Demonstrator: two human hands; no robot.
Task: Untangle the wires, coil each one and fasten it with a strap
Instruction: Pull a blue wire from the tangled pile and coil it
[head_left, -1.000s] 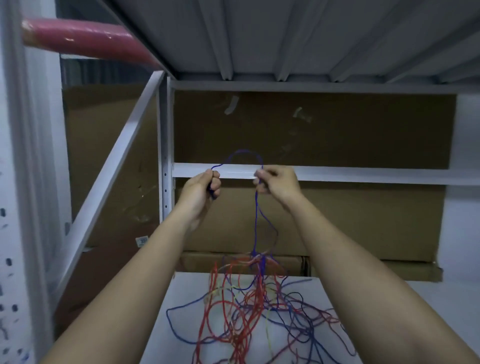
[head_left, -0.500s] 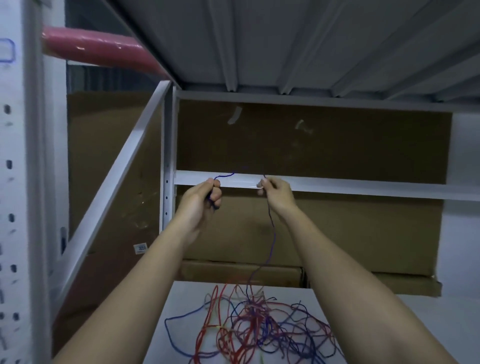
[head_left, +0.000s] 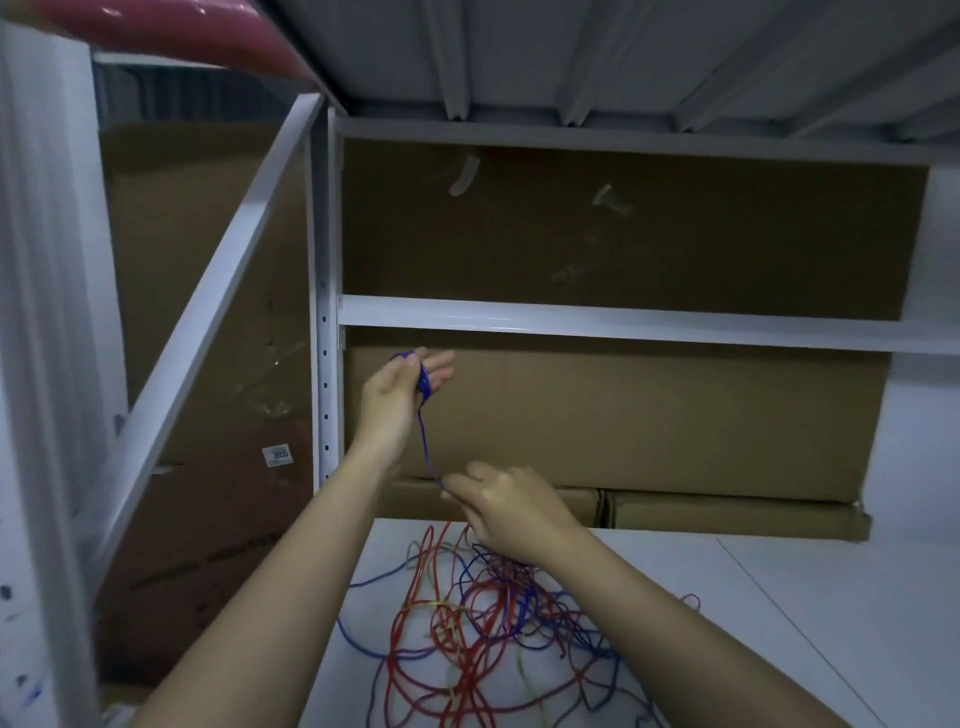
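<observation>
A tangle of red, blue and yellow wires (head_left: 483, 629) lies on the white shelf surface (head_left: 779, 623) below my arms. My left hand (head_left: 400, 395) is raised, its fingers extended, with a small coil of the blue wire (head_left: 423, 436) looped around the palm and fingers. That blue strand runs taut down from the coil to my right hand (head_left: 498, 506), which pinches it between thumb and fingertips just above the tangle. Where the strand goes below the right hand is hidden by the hand.
A white upright post (head_left: 324, 312) and a horizontal rail (head_left: 623, 319) frame the shelf bay. Brown cardboard boxes (head_left: 623, 426) fill the back and left. The metal shelf underside (head_left: 571, 57) is overhead, and a red roll (head_left: 197, 31) lies at the top left.
My right hand has dropped from beside the left hand to just above the tangle, sliding down the blue wire. The left hand has opened its fingers, with the coil around them.
</observation>
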